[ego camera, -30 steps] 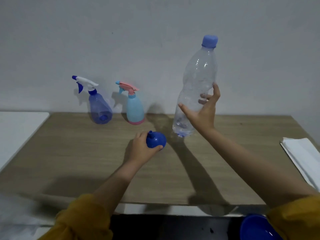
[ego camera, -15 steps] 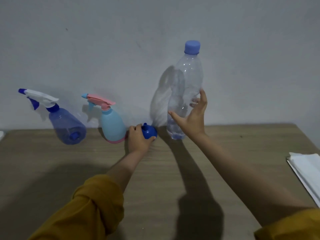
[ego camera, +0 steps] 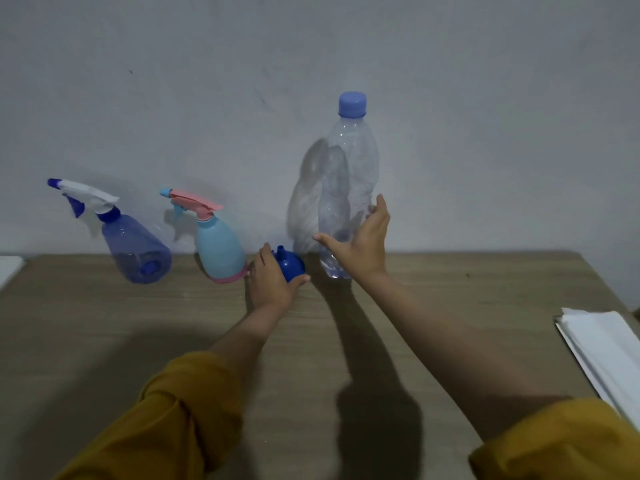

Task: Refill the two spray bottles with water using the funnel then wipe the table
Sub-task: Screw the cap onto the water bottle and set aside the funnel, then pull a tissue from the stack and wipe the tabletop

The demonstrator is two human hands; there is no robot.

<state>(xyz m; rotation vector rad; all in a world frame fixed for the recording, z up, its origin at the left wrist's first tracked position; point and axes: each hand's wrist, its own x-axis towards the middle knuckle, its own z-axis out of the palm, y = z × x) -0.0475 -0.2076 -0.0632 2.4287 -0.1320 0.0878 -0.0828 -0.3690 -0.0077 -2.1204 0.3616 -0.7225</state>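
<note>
Two spray bottles stand at the back of the wooden table (ego camera: 467,306) by the wall: a translucent blue spray bottle (ego camera: 133,249) with a white trigger on the left, and a light blue spray bottle (ego camera: 218,249) with a pink trigger to its right. My left hand (ego camera: 272,284) grips a small blue funnel (ego camera: 289,265), spout up, right beside the light blue bottle's base. A tall clear water bottle (ego camera: 349,192) with a blue cap stands near the wall. My right hand (ego camera: 362,247) is around its lower part, thumb and fingers spread.
A stack of white cloth or paper (ego camera: 604,355) lies at the table's right edge. A white surface (ego camera: 8,266) adjoins the table at the far left. The grey wall rises directly behind the bottles.
Both hands moved away from me toward the wall. The funnel went from mid-table to beside the light blue spray bottle, and the water bottle came to stand near the wall.
</note>
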